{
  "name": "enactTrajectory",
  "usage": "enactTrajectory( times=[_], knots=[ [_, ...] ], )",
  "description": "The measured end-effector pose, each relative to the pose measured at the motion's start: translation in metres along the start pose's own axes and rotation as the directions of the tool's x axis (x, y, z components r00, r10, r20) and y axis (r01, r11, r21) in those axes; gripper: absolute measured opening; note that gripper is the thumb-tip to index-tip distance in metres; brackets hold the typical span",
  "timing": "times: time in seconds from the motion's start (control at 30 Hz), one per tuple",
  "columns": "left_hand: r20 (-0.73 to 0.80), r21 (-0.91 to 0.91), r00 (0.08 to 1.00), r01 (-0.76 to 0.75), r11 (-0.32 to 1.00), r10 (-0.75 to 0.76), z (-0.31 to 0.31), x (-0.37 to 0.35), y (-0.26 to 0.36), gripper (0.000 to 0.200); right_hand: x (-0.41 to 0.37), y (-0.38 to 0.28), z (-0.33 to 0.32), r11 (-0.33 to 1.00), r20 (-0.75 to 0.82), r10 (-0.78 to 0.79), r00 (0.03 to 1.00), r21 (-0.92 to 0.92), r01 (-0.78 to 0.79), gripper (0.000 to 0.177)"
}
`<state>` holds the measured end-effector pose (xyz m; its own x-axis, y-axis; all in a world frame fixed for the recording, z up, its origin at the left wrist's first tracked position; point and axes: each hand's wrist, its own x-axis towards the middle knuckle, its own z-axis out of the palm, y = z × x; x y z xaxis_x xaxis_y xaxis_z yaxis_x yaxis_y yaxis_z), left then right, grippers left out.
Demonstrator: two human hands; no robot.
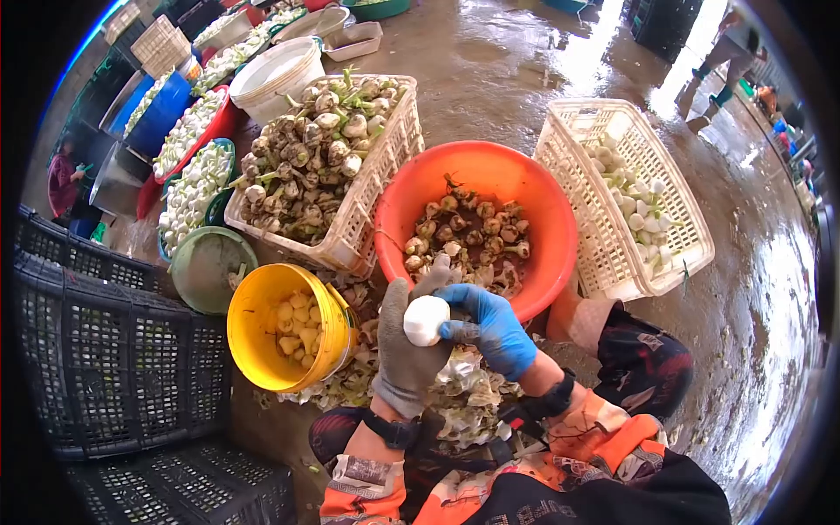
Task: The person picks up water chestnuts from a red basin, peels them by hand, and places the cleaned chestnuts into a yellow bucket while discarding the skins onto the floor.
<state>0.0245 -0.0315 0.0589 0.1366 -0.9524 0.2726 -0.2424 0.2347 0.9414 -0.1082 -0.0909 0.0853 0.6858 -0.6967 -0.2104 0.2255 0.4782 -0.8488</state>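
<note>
A peeled white garlic bulb [425, 320] is held between my two hands, near the front rim of the orange basin [547, 201]. My left hand [407, 363], in a grey glove, cradles the bulb from behind and below. With its thumb and fingertips, my right hand [497, 331] in a blue glove grips the bulb's right side. Inside the basin lie several brown, unpeeled garlic bulbs [459, 229] among loose skins. Under my hands is a heap of pale garlic peelings [472, 398].
To the left stand a yellow bucket [249, 346] of pale pieces, a cream crate [367, 210] of dirty garlic and black crates [114, 350]. A cream crate [669, 188] of cleaned bulbs sits right. Beyond are garlic-filled tubs, wet floor [472, 70] and a person [735, 57].
</note>
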Motion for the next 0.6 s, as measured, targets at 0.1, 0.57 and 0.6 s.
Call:
enactTrajectory(
  times=[0.1,0.57,0.6],
  knots=[
    [-0.203,-0.294,0.975,-0.146,0.945,0.088,0.008,-0.005,-0.006,0.047,0.005,0.012,0.002,0.999,-0.002,-0.034,0.999,0.019,0.034,0.029],
    [-0.105,-0.993,0.76,-0.04,0.115,-0.641,-0.014,0.014,0.012,0.041,-0.02,0.021,-0.04,0.848,0.162,-0.134,0.978,0.529,0.029,0.018],
    [-0.099,-0.993,0.762,-0.034,0.112,-0.64,-0.013,0.014,0.013,0.041,-0.023,0.03,-0.046,0.931,0.153,-0.048,0.987,0.365,-0.011,0.025]
  ],
)
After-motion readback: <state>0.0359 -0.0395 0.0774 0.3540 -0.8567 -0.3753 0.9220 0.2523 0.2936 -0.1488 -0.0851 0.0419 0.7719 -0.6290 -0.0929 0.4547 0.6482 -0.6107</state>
